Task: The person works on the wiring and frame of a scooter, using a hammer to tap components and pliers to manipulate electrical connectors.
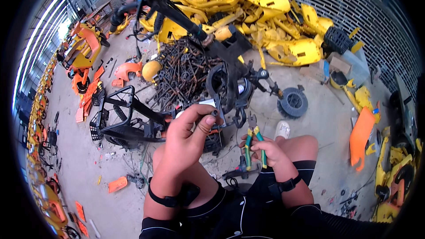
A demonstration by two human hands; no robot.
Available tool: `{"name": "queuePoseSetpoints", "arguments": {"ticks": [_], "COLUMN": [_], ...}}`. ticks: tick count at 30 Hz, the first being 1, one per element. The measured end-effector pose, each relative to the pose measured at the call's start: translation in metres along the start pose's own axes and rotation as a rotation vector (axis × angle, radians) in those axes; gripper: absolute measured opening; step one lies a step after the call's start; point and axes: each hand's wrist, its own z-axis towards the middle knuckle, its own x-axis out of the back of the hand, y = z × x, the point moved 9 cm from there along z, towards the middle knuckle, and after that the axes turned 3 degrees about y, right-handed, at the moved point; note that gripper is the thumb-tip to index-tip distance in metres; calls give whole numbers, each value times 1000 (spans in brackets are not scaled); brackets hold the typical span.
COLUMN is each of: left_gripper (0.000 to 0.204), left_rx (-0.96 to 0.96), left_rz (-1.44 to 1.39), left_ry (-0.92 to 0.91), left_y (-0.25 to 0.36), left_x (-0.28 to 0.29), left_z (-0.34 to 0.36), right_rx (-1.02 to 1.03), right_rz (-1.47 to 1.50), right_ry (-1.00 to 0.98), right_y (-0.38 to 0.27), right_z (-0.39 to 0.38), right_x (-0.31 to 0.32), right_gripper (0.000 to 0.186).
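My left hand (183, 139) is raised in front of me, its thumb and forefinger pinched round a small dark piece (215, 113) whose kind I cannot make out. Green-and-yellow-handled pliers (249, 148) rest in my right hand (272, 152), jaws pointing up and away from me. Just beyond both hands stands a stripped black scooter frame (228, 57), with its rear rack (128, 108) reaching off to the left. A small wheel (292, 102) is at its right side. Some of my right fingers are hidden behind the handles.
A heap of rusty metal rods (179, 73) lies behind the frame, below a tall pile of yellow body panels (265, 13). Orange panels (361, 137) are on the floor at right. Yellow-orange scooters (84, 46) stand at far left. A dark power tool (242, 168) lies near my legs.
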Motion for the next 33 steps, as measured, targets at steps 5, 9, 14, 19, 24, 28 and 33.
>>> {"name": "queuePoseSetpoints", "arguments": {"ticks": [5,9,14,19,24,28,33], "left_gripper": [14,13,14,15,16,17,16], "left_rx": [32,52,88,-23,36,51,-59], "left_rz": [96,115,119,193,211,265,315], "left_ry": [55,35,26,10,-1,-16,-45], "left_y": [-1,0,-1,3,-2,-2,-3], "left_x": [6,3,4,7,9,11,10], "left_z": [-8,-8,-6,-6,-10,-8,-7], "right_rx": [-41,7,-83,-23,-54,-38,13], "right_rz": [223,296,334,403,331,135,91], "right_ry": [-168,-230,-311,-178,-218,-176,-186], "right_y": [44,35,32,34,38,41,38], "right_z": [19,29,35,34,35,36,33], "right_x": [7,4,-3,-9,-15,-11,-20], "right_gripper": [78,86,89,86,86,83,78]}}
